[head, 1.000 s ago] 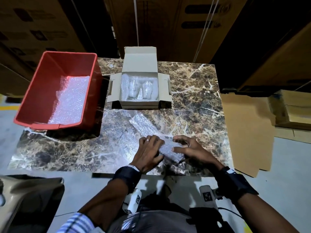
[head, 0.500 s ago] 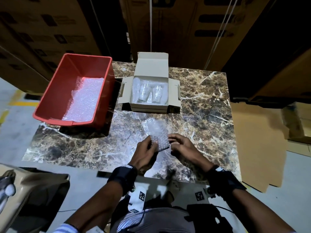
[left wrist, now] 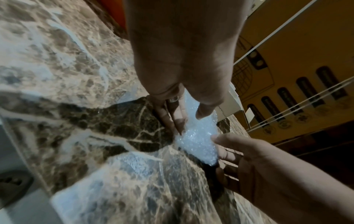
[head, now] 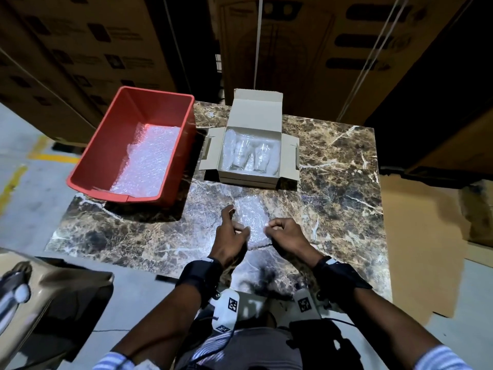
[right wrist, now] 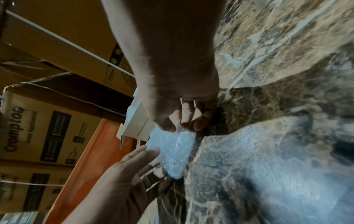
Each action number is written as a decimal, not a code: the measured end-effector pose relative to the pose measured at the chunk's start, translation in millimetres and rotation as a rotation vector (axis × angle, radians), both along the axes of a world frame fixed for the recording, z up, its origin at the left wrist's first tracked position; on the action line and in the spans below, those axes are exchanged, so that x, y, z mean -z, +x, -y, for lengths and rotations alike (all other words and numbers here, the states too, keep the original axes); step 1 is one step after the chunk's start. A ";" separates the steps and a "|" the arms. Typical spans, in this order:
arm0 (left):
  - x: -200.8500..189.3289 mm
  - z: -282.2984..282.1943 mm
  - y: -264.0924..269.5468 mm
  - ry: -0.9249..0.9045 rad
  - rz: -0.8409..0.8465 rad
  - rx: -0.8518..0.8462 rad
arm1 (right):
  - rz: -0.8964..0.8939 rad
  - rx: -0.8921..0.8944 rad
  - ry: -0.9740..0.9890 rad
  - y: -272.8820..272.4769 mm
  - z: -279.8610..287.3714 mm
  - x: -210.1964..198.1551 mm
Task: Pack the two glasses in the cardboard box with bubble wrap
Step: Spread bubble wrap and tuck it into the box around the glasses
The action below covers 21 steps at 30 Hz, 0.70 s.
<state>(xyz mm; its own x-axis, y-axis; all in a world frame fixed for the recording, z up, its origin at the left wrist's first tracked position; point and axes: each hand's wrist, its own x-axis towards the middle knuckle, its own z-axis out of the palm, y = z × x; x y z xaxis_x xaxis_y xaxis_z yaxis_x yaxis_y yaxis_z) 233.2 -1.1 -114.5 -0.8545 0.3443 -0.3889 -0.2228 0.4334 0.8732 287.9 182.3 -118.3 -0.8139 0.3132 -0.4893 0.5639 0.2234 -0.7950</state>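
Hard to make out in the head view: two clear glasses (head: 249,156) lying side by side inside the open cardboard box (head: 289,161), over a bubble-wrap lining that blurs their outlines; rims and bases only faintly readable. Box seen only as a pale corner in both wrist views, glasses hidden there.

A small folded piece of bubble wrap (head: 250,220) held just above the marble table (head: 346,161), near its front edge, between both hands. Right hand (head: 286,237) with curled fingers, thumb and forefinger pinching the piece's right edge, clearest in the right wrist view (right wrist: 172,125). Left hand (head: 229,236) with fingers extended and loosely spread, fingertips (left wrist: 178,121) touching the piece's left side; thumb lying close over the wrap, though a real pinch cannot be confirmed. Underside of the piece hidden by both hands.

Red plastic bin (head: 106,145) at the table's left rear, overhanging the left edge, a sheet of bubble wrap (head: 149,161) lying on its floor. Box just right of the bin, flaps spread, lid flap tilted back. Bare marble to the right of the box and hands. Stacked cartons (head: 306,49) close behind the table; flat cardboard (head: 416,236) on the floor to the right, cut off by the frame.
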 end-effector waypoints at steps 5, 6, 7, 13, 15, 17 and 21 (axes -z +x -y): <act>0.8 4.2 -1.0 -0.171 -0.256 0.097 | -0.026 -0.037 0.088 -6.7 5.4 4.3; 0.5 4.8 -1.0 -0.223 -0.337 0.139 | -0.028 -0.037 0.104 -7.3 5.8 6.2; -1.0 5.2 -1.4 -0.282 -0.420 0.186 | -0.033 -0.037 0.123 -7.7 5.9 7.8; 6.1 5.2 -10.4 -0.520 -0.633 0.562 | -0.024 -0.058 0.275 -7.5 8.2 9.5; 9.4 7.5 -13.3 -0.591 -0.640 0.645 | -0.015 -0.081 0.363 -6.7 9.7 6.7; 11.7 11.2 -13.6 -0.650 -0.622 0.666 | -0.060 -0.127 0.473 -6.1 11.1 4.1; 18.7 15.1 -8.4 -0.692 -0.568 0.639 | -0.221 -0.294 0.658 -9.2 16.0 0.6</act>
<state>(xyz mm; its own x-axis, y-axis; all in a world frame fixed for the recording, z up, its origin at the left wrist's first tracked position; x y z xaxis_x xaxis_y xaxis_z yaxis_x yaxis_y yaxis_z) 224.7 -16.2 -133.2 -0.7120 0.6463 -0.2747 0.5746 0.7610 0.3011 278.7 166.3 -118.9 -0.9665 0.2396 -0.0920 0.2511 0.8080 -0.5331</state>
